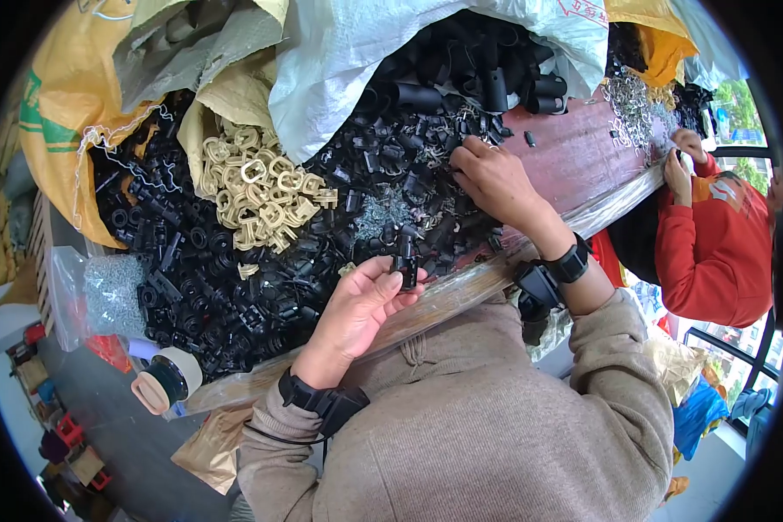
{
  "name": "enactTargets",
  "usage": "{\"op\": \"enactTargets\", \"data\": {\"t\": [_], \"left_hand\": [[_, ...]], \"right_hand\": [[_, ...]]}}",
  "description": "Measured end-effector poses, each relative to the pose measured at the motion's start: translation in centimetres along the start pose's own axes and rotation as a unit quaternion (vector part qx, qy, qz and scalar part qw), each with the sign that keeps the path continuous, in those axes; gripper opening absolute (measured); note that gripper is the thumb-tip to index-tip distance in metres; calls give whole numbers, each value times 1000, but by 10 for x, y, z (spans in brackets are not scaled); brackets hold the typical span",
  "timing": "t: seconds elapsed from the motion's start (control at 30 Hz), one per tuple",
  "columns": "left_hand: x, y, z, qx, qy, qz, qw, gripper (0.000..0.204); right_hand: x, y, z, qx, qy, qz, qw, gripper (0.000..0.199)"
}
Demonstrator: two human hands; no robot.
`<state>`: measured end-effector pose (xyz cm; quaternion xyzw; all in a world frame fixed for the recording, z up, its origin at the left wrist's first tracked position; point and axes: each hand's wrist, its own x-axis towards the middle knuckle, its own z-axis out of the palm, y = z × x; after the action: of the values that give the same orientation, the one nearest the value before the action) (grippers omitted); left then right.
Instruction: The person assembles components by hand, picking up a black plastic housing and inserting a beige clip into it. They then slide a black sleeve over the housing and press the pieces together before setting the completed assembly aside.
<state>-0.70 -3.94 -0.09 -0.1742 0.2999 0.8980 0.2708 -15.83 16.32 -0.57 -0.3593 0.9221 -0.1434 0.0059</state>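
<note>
My left hand [363, 306] pinches a small black plastic part [405, 268] between thumb and fingers, above the table's near edge. The part looks like a short fitting with a metallic glint. Farther right, my right hand [498, 181] reaches over the pile with its fingers curled down and pressed together. Whatever its fingertips hold is hidden. Below and around them lie loose black plastic parts [365, 143] mixed with small metal pieces. A small heap of grey metal springs or screws [383, 213] sits between my hands.
Cream plastic buckles [265, 187] spill from a sack at left. Black tubular pieces [494, 90] fill a white sack [322, 78] at the back. A clear bag of small metal parts [113, 296] and a lidded cup [167, 380] stand at the left edge. A co-worker in red [713, 244] works at right.
</note>
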Motion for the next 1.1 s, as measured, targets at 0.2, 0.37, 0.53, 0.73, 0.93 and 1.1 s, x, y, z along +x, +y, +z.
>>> {"op": "enactTargets", "data": {"t": [0.2,0.37,0.53,0.73,0.93,1.1], "left_hand": [[-5,-8,2,1,0,33,999,28],[-8,-9,6,-32,12,71,997,20],[0,-7,11,-41,4,125,991,20],[9,-4,10,-35,-16,177,983,27],[8,-1,6,-44,-9,177,983,28],[6,-5,6,-49,-39,169,984,30]], "right_hand": [[-9,3,8,88,91,1,992,9],[-17,-12,3,566,8,185,803,10],[-25,-47,2,659,8,182,730,12],[-31,-79,6,629,-1,180,756,11],[-30,-71,4,674,-36,157,721,13],[-28,-60,0,519,64,67,850,13]]}}
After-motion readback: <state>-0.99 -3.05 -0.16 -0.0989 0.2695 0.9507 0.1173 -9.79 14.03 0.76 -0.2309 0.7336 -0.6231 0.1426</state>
